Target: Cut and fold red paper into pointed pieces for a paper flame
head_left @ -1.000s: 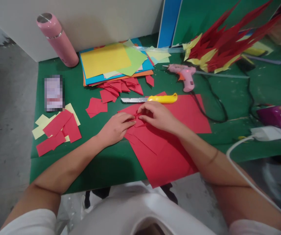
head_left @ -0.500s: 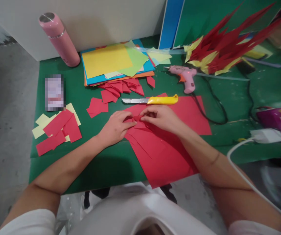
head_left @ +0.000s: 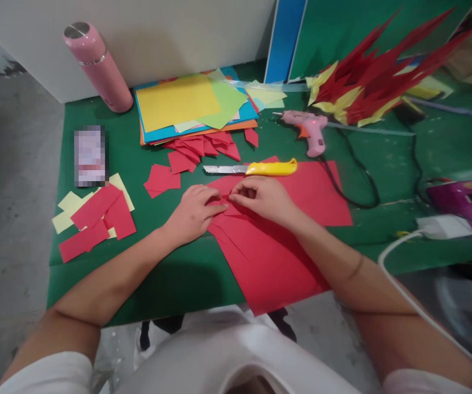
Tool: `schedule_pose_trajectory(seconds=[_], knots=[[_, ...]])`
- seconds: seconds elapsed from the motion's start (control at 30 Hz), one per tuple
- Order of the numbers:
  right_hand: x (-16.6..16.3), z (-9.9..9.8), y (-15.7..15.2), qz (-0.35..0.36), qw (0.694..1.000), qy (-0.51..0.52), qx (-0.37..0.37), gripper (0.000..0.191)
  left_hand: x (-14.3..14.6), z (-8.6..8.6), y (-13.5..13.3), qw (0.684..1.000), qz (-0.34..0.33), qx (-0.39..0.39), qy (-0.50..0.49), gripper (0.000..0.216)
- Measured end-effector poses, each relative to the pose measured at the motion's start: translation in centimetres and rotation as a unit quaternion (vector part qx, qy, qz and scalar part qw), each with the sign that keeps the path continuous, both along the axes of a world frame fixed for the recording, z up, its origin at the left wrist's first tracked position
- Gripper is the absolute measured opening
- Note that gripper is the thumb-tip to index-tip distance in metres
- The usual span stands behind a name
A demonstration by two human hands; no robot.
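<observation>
The near corner of a big red sheet pokes past the front edge of the desk, so a shift of the person's body could catch it and drag everything lying on it. A white cable runs by the right forearm and could snag on a wide move of that arm. Above the sheet, the left hand has thumb and fingers pinched on a small red piece, while the right hand brings its thumb and finger close together at the same piece; whether paper is caught between them I cannot tell. Red lies on red here, so a crease could go in askew, or the piece could slip, if either pinch loosens. Off to the left are red strips over yellow ones. Just beyond the right knuckles lies a knife with its blade bare (the worst neighbour on the desk, I think); a careless reach for the loose red scraps past it could mean a cut. Farther right, a glue gun shows a small red light, so its tip may be hot, and its cord crosses the sheet: a tug on the paper could pull the gun. At the back stand a bottle and a spiky paper flame.
</observation>
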State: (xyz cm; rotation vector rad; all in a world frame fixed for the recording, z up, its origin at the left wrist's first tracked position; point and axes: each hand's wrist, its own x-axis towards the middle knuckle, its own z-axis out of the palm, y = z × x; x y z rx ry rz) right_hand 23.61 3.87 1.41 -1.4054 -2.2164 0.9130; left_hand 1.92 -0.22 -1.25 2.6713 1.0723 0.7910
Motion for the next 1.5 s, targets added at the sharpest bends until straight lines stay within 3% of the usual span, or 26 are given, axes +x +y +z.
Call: schedule_pose_trajectory(seconds=[0.87,1.2,1.5], knots=[[0.3,-0.5,0.1,0.025,0.999,0.016,0.033,0.007,0.4,1.8,-0.9,0.994,0.040,-0.064,0.082,0.035],[0.3,-0.5,0.0,0.037,0.998,0.027,0.042,0.009,0.6,1.6,-1.1,0.996,0.052,-0.035,0.068,0.033],[0.6,-0.9,-0.1,0.101,0.987,0.008,0.124,0.014,0.6,1.9,-1.1,0.994,0.052,-0.070,0.073,0.032]])
